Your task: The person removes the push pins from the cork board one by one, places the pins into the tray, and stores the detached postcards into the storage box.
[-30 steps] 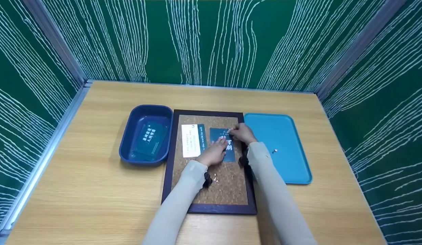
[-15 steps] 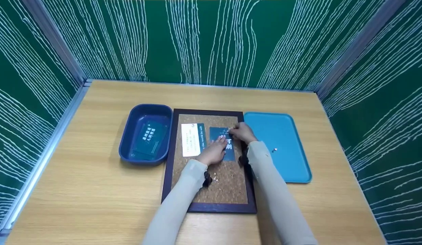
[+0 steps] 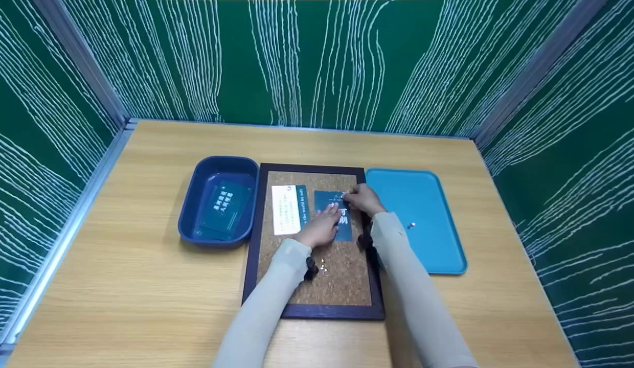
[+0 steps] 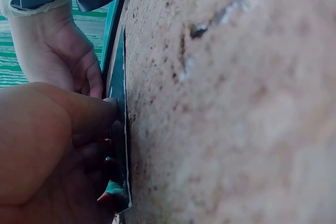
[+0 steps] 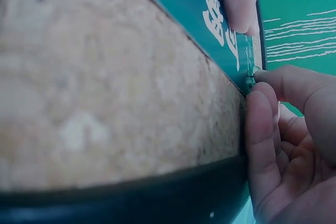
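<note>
A dark green card (image 3: 342, 232) with white lettering lies on the corkboard (image 3: 337, 286), right of the middle. My left hand (image 3: 319, 230) presses it down with outstretched fingers. At the card's upper right corner my right hand (image 3: 366, 200) pinches a small clear push pin (image 5: 255, 72) between thumb and forefinger. Whether its point is in the cork is hidden. Seen from the left wrist, the card (image 4: 121, 129) stands edge-on under the left thumb. A white and green card (image 3: 286, 209) lies to the left on the same board.
Left of the board stands a dark blue bin (image 3: 186, 214) with green cards (image 3: 225, 209) in it. On the right is a turquoise tray (image 3: 434, 250) bearing a small pin (image 3: 412, 225). Small shiny bits (image 3: 323, 266) lie on the cork near the left wrist.
Both hands keep their places on the card and at its corner. The whole head view has shifted very slightly; nothing else visibly differs.
</note>
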Available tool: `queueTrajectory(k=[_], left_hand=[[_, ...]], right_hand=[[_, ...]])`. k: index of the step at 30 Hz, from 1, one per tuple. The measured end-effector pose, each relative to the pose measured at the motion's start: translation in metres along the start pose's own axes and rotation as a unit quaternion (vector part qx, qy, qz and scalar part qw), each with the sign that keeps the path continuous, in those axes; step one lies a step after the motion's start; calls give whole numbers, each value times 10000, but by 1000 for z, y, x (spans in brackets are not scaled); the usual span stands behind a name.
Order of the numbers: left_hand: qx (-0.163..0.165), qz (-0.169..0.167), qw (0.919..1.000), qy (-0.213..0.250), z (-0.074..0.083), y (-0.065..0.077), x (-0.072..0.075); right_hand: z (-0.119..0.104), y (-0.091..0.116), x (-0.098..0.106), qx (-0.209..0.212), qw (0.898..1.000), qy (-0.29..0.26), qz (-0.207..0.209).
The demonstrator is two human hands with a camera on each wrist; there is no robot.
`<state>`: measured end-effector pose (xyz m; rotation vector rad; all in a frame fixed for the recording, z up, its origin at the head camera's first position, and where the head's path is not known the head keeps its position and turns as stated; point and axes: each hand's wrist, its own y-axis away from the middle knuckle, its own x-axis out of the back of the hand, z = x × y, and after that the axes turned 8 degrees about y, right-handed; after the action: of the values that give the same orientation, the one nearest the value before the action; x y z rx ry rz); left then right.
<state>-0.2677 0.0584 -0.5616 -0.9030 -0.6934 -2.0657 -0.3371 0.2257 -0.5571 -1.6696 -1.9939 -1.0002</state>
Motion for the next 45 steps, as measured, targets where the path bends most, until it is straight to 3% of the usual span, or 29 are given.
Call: queueTrajectory(k=[14,21,34,45], left_hand=[[22,-10,10000,88,0,0,0],[88,-62,9999,47,-1,0,0],[133,-81,9998,110,-2,-1,0],[94,-92,9997,194,-3,0,0]], right_hand=[[2,2,0,-73,9999,-71,20],[2,5,1,-36,9985,-538,-56],[5,3,1,-235,9977,-637,-75],[7,4,5,3,9979,-618,-177]])
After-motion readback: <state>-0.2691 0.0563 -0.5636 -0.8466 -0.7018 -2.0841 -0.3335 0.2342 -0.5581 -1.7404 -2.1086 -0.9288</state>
